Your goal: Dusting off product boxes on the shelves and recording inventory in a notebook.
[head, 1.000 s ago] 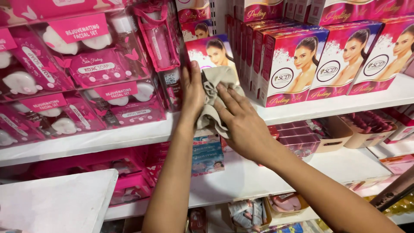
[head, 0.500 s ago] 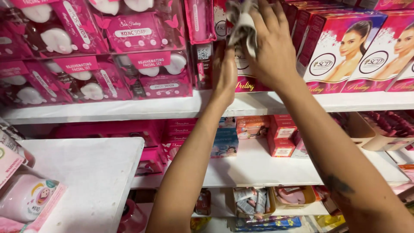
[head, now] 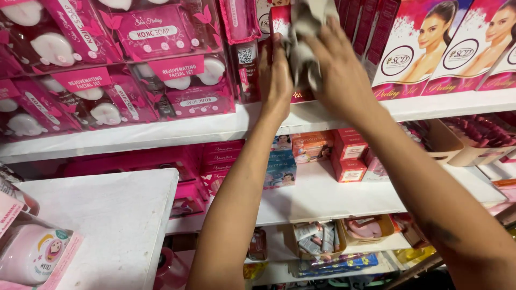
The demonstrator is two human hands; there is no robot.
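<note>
Since half a second ago both hands sit slightly lower on the pink box (head: 279,21), upright on the upper shelf (head: 430,104). Left hand (head: 275,70) lies flat-open against its side; right hand (head: 336,67) presses a bunched grey cloth (head: 303,37) to its face. Light, crushable cardboard: best gripped by the sides.
</note>
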